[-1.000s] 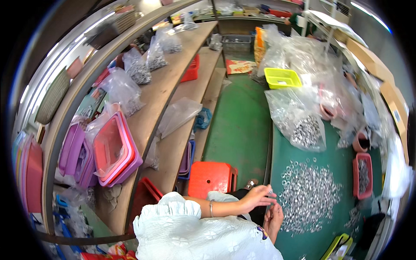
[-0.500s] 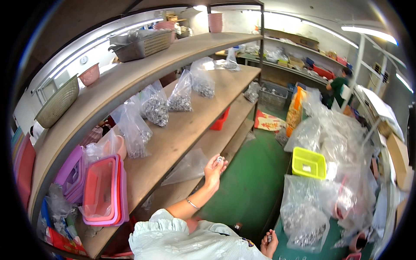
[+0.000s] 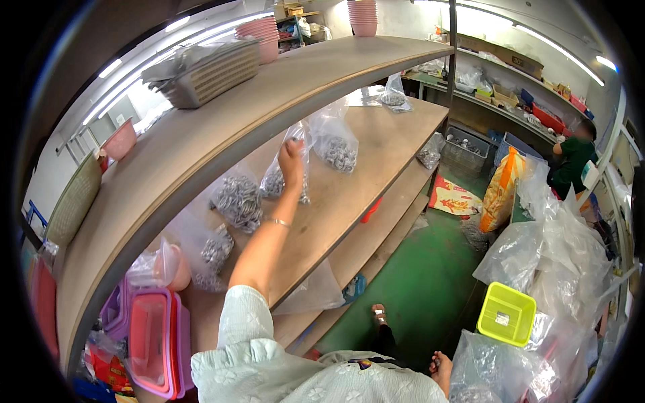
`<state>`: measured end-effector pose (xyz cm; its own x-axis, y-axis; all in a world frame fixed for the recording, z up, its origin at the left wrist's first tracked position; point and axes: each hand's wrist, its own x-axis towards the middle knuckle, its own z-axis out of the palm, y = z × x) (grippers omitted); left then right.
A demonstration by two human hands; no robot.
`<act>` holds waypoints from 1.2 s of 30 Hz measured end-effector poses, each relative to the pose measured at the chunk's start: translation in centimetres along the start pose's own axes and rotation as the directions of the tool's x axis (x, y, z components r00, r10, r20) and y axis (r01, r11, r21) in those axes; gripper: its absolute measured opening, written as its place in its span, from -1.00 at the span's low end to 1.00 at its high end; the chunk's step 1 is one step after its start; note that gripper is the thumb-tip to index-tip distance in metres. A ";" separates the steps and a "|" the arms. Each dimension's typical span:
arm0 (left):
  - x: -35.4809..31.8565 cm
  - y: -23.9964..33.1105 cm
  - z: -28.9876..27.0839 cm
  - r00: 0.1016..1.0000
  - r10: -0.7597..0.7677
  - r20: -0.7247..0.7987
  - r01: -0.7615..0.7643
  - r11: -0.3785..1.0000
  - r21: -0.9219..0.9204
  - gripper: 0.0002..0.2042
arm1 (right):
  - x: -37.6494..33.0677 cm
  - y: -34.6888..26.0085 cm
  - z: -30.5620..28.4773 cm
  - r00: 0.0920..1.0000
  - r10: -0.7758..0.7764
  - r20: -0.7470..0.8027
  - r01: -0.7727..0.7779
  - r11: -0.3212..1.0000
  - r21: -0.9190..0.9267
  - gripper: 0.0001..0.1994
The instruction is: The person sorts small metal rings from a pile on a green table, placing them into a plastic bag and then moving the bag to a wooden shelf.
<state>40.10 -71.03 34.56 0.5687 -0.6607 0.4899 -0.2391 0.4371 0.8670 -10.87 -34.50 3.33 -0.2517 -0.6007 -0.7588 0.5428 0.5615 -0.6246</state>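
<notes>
My left hand (image 3: 290, 161) is raised over the middle shelf, its fingers closed against the upper part of a clear plastic bag (image 3: 274, 180) of small grey metal pieces. What the fingers hold, if anything, cannot be made out. Similar bags flank it: one (image 3: 236, 201) nearer me, another (image 3: 336, 144) farther along. Low at the right, my right hand (image 3: 441, 371) is curled around a small dark metal piece (image 3: 437, 363), mostly hidden by the fingers.
Stacked pink and purple trays (image 3: 151, 342) stand at the shelf's near end. A grey basket (image 3: 208, 74) sits on the top shelf. To my right, a yellow-green bin (image 3: 507, 314) rests among plastic bags. Beyond, a person in dark green (image 3: 574, 161) is beside shelving.
My left hand, which held a small shiny ring-like piece over the aisle, has moved up and left to the bag on the shelf. The view has shifted; my right hand stays low and closed.
</notes>
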 end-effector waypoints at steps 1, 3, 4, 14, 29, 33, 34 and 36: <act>3.6 -1.4 0.0 0.999 0.022 0.023 -0.023 0.997 0.070 -0.61 | 1.6 -1.1 1.1 1.000 -0.010 0.021 0.010 0.999 -0.036 -0.87; 12.5 -3.9 -3.2 0.945 0.291 0.149 -0.323 0.772 0.547 -0.62 | 4.5 -3.4 5.4 0.993 0.007 0.114 0.001 0.998 -0.069 -0.87; 14.8 -4.8 -5.7 0.941 0.286 0.179 -0.326 0.635 0.700 -0.62 | 6.2 -4.0 7.2 0.992 0.045 0.120 -0.032 0.994 -0.109 -0.87; 16.4 -9.8 -3.7 0.992 -0.106 0.068 -0.006 0.504 0.864 -0.63 | 18.0 -14.1 24.6 0.975 -0.017 0.219 0.078 0.959 -0.272 -0.88; 13.5 -8.1 -7.6 0.996 -0.093 0.013 0.031 0.456 0.889 -0.65 | 19.4 -15.1 39.8 0.841 0.129 0.526 0.188 0.842 -0.506 -0.88; 5.8 -7.3 -5.5 0.997 -0.029 0.068 -0.035 0.625 0.780 -0.66 | 14.5 -16.6 43.5 0.628 0.314 0.712 0.449 0.600 -0.662 -0.85; 3.0 -5.9 -4.5 0.995 -0.026 0.091 -0.045 0.712 0.700 -0.66 | 12.9 -16.9 44.4 0.544 0.425 0.724 0.483 0.547 -0.684 -0.86; -3.3 -3.1 -3.6 0.977 -0.115 0.178 0.056 0.949 0.309 -0.66 | 12.3 -15.8 45.5 0.312 0.590 0.745 0.681 0.408 -0.609 -0.81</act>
<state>41.83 -67.97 29.97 0.4432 -0.8046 0.3951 -0.4388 0.1896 0.8784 13.92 -76.68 12.31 0.8384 -0.2798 -0.4678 -0.4375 0.1665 -0.8837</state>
